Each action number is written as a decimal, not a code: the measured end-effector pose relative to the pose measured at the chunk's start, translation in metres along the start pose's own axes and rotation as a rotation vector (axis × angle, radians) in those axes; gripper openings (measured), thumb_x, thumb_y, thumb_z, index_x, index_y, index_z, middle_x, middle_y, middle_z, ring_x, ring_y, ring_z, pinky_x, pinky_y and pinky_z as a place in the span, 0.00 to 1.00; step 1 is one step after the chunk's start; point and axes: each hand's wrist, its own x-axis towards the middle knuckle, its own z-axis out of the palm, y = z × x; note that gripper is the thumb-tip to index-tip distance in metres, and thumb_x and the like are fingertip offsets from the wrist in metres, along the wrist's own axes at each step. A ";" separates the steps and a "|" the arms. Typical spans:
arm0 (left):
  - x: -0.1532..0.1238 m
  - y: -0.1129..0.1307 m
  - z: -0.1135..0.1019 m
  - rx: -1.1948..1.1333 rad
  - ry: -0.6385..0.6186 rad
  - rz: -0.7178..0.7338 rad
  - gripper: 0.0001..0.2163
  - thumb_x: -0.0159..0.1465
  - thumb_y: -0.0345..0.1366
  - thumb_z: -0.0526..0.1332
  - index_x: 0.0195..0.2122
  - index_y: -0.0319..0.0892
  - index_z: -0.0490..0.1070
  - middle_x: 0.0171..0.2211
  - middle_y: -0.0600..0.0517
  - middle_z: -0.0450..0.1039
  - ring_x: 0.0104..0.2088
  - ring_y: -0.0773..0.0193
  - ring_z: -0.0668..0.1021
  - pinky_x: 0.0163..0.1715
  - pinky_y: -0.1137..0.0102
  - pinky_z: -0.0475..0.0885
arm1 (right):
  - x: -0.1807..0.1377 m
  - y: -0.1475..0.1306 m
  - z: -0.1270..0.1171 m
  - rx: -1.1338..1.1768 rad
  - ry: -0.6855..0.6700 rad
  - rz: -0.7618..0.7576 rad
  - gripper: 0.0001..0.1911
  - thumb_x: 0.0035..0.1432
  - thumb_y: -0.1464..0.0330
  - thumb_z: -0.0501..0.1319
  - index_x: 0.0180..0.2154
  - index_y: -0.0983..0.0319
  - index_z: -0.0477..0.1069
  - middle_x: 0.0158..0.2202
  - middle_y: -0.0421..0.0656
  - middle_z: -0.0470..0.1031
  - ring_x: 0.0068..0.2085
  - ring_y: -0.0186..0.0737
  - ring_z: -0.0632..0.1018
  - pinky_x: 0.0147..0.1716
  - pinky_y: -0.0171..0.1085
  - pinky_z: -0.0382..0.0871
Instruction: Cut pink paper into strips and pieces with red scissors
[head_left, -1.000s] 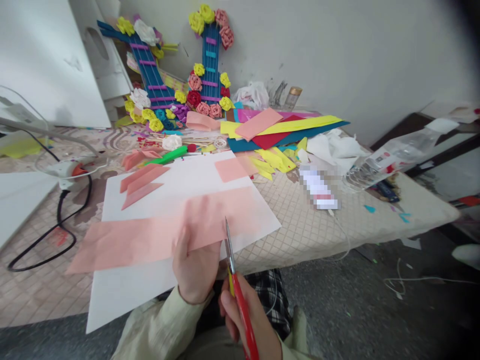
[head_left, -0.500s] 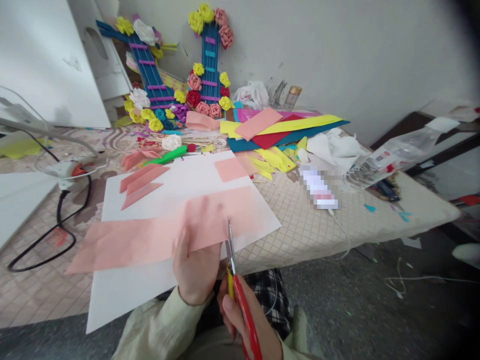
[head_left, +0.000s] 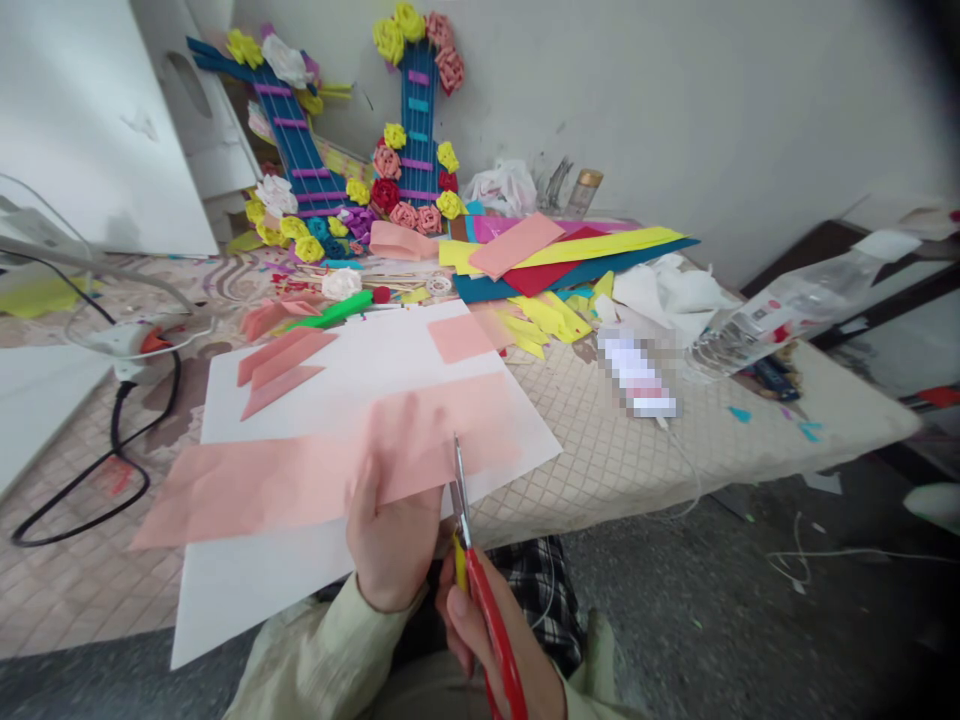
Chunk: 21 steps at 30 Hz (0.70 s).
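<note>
A long strip of pink crepe paper (head_left: 255, 487) stretches across the white sheet (head_left: 255, 600). My left hand (head_left: 394, 535) supports the strip from beneath, the thumb in front and the fingers showing faintly through the paper. In my right hand (head_left: 487, 620) are scissors (head_left: 491, 600) with red and yellow handles. Their blades point away from me and meet the strip's near edge, just right of my left hand. Folded pink pieces (head_left: 285, 370) and a flat pink piece (head_left: 461, 338) lie farther back on the sheet.
Blue guitar-shaped crafts (head_left: 416, 130) with paper flowers lean at the back. Coloured paper strips (head_left: 570, 250) are piled behind the sheet. A phone (head_left: 637, 372) on a cable and a tilted plastic bottle (head_left: 802, 305) lie to the right. A black cord (head_left: 124, 480) loops at left.
Hardly anything differs. Both hands, the pink strip and the scissors keep their places; the view has shifted very slightly.
</note>
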 end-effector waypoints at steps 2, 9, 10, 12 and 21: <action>0.000 0.000 0.000 0.004 -0.002 0.005 0.17 0.65 0.39 0.46 0.51 0.45 0.67 0.55 0.52 0.65 0.57 0.55 0.63 0.52 0.61 0.67 | 0.000 -0.002 0.000 -0.006 -0.003 0.015 0.20 0.59 0.50 0.46 0.34 0.61 0.57 0.25 0.37 0.58 0.21 0.28 0.60 0.19 0.31 0.53; 0.001 0.000 0.000 0.019 0.010 0.002 0.17 0.65 0.39 0.47 0.51 0.46 0.67 0.57 0.52 0.62 0.60 0.53 0.59 0.56 0.56 0.60 | 0.001 -0.004 0.000 -0.051 0.011 0.079 0.22 0.58 0.48 0.44 0.32 0.61 0.56 0.23 0.37 0.58 0.20 0.29 0.59 0.19 0.32 0.52; 0.001 0.000 0.000 0.021 0.014 0.002 0.17 0.65 0.39 0.47 0.51 0.46 0.67 0.57 0.52 0.61 0.60 0.53 0.58 0.56 0.55 0.60 | 0.001 -0.004 0.001 -0.055 0.019 0.079 0.22 0.57 0.48 0.44 0.32 0.61 0.56 0.23 0.37 0.58 0.20 0.29 0.59 0.18 0.32 0.52; 0.001 0.000 0.000 0.016 0.022 0.004 0.17 0.65 0.39 0.47 0.51 0.46 0.66 0.57 0.51 0.62 0.60 0.53 0.59 0.56 0.55 0.60 | 0.002 -0.004 0.001 -0.070 0.040 0.070 0.22 0.57 0.47 0.45 0.31 0.61 0.56 0.23 0.37 0.58 0.20 0.29 0.59 0.18 0.32 0.52; 0.001 0.000 0.002 -0.012 0.034 0.020 0.16 0.64 0.38 0.47 0.50 0.46 0.68 0.56 0.52 0.64 0.59 0.53 0.60 0.55 0.55 0.62 | 0.003 -0.003 0.003 -0.100 0.077 0.088 0.23 0.57 0.47 0.46 0.28 0.61 0.55 0.21 0.36 0.57 0.19 0.27 0.58 0.17 0.31 0.50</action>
